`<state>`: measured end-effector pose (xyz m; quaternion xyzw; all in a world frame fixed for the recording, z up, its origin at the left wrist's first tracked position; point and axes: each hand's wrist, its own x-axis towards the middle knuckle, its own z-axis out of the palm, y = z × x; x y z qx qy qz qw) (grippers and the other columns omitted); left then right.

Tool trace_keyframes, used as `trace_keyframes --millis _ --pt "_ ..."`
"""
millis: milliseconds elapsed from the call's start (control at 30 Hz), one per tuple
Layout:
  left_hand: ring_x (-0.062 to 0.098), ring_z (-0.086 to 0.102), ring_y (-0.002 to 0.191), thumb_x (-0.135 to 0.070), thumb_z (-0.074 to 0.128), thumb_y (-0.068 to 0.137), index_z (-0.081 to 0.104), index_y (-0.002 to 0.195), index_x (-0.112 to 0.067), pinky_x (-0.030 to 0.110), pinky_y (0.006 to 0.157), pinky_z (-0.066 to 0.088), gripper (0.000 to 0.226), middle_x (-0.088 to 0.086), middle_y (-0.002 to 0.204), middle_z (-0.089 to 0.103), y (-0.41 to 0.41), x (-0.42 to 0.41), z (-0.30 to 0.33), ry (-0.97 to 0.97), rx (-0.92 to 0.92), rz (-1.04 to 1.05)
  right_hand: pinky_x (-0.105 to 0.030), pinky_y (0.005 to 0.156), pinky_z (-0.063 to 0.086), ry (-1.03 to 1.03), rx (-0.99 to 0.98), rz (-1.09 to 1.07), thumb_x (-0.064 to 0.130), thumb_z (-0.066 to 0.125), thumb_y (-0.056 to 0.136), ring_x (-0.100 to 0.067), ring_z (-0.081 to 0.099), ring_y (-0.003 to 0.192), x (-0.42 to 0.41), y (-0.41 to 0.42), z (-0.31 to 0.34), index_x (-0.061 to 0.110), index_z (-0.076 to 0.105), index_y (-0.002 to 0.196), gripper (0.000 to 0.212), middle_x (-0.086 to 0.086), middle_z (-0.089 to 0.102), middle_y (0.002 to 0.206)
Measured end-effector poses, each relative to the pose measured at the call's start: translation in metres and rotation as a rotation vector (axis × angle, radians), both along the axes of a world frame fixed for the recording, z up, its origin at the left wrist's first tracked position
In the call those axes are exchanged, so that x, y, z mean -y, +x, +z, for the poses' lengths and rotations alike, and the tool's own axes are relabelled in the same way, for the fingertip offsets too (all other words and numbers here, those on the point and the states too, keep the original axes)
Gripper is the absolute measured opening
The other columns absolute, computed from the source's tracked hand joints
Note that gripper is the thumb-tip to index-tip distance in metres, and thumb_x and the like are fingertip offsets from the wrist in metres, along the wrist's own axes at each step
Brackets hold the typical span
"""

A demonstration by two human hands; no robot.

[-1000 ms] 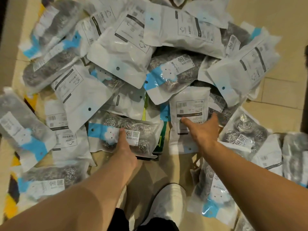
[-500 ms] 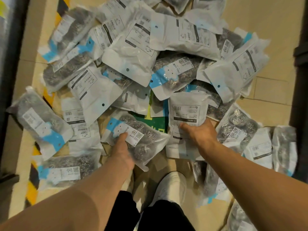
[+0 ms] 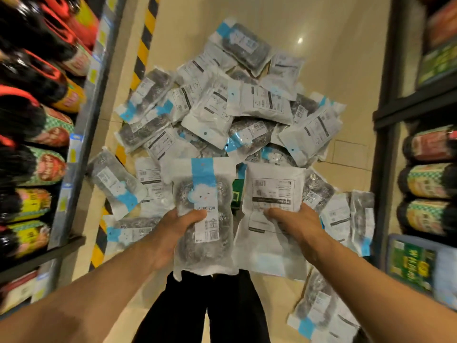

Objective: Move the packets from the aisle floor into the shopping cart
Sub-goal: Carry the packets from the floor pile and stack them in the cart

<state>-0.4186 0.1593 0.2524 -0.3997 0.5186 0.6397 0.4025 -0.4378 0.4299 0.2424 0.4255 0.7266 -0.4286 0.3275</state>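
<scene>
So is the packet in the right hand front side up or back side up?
Back side up: the packet in the right hand shows its white printed label, no blue band.

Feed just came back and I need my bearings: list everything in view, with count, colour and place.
held front-side packet: one, clear with blue band, grey scourers inside, left hand.
held back-side packet: one, white with printed label, right hand.
packet pile: dozens, white, clear and blue, on the aisle floor ahead.
floor: beige tiles.
hazard stripe: one, yellow and black, along the left shelf base.
left shelf bottles: many, dark with red caps.
right shelf bottles: several, dark, coloured labels.
shopping cart: not in view.
legs: black trousers.
left hand: grips its packet.
right hand: grips its packet.
</scene>
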Motion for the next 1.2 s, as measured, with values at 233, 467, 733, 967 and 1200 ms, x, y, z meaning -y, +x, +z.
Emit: trace_keyframes --millis 233,467,733,967,1200 --pt "0.024 0.078 0.098 -0.013 0.067 0.098 0.073 0.118 -0.013 0.031 0.079 0.064 0.021 0.010 0.107 0.081 0.015 0.010 0.205 -0.067 -0.036 -0.106 -0.034 0.080 0.059 -0.125 -0.045 -0.053 0.022 0.088 0.075 -0.020 0.072 0.095 0.009 0.024 0.212 0.027 0.070 0.116 0.045 0.002 0.078 0.105" --pt "0.023 0.078 0.098 -0.024 0.072 0.095 0.074 0.118 -0.016 0.045 0.100 0.056 0.025 0.005 0.103 0.082 0.030 0.005 0.399 -0.150 -0.130 -0.107 -0.025 0.052 0.051 -0.141 -0.183 -0.068 0.014 0.085 0.078 -0.015 0.072 0.066 0.013 0.051 0.412 0.024 0.070 0.104 0.032 0.002 0.080 0.079" --pt "0.021 0.078 0.098 -0.019 0.066 0.098 0.075 0.112 -0.015 0.042 0.099 0.055 0.017 0.005 0.104 0.082 0.019 -0.008 0.533 -0.123 -0.360 -0.144 -0.024 0.069 0.056 -0.165 -0.374 -0.076 0.015 0.086 0.080 -0.012 0.076 0.089 -0.012 0.063 0.531 0.025 0.073 0.111 0.035 0.009 0.081 0.096" --pt "0.017 0.079 0.078 -0.021 0.073 0.093 0.074 0.107 -0.007 0.029 0.072 0.059 0.020 0.006 0.088 0.082 0.003 -0.024 0.556 -0.116 -0.398 -0.190 -0.056 0.096 0.058 -0.255 -0.407 -0.183 0.013 0.088 0.079 -0.030 0.077 0.099 -0.032 0.074 0.572 0.024 0.072 0.117 0.041 -0.002 0.081 0.106" --pt "0.028 0.079 0.087 -0.038 0.079 0.083 0.070 0.111 -0.009 0.046 0.090 0.060 0.042 0.011 0.093 0.082 -0.044 -0.015 0.570 -0.059 -0.456 -0.381 -0.057 0.096 0.057 -0.296 -0.564 -0.312 0.018 0.083 0.085 -0.032 0.076 0.103 -0.018 0.088 0.592 0.027 0.070 0.122 0.041 -0.003 0.079 0.115"
